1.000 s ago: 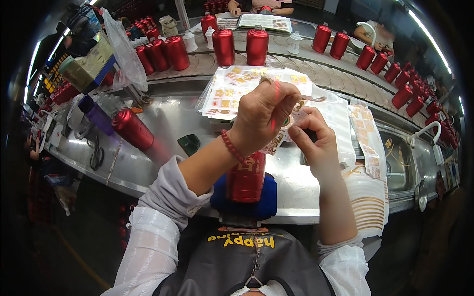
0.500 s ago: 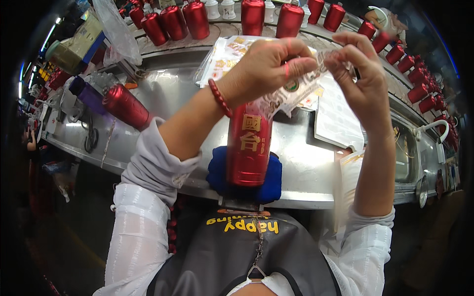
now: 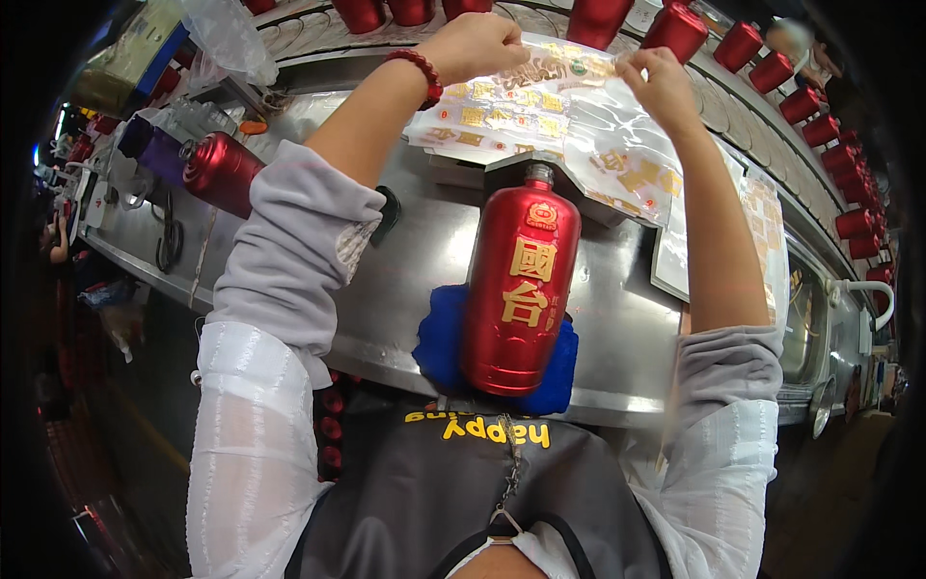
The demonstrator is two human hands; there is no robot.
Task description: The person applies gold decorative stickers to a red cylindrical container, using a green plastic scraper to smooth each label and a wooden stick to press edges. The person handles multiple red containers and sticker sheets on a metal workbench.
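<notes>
While both hands, left hand (image 3: 479,43) and right hand (image 3: 662,85), pinch the far edge of the sticker sheet (image 3: 540,116) above the red bottle (image 3: 521,289) lying near on its blue pad (image 3: 442,338) on the counter (image 3: 405,280), peeling should go slowly, sheet kept taut, to avoid creasing.

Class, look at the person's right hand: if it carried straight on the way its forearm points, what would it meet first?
Probably the red bottles standing in a row just beyond the right hand, which pinches a clear sticker sheet. Depth is unclear in this fisheye view.
</notes>
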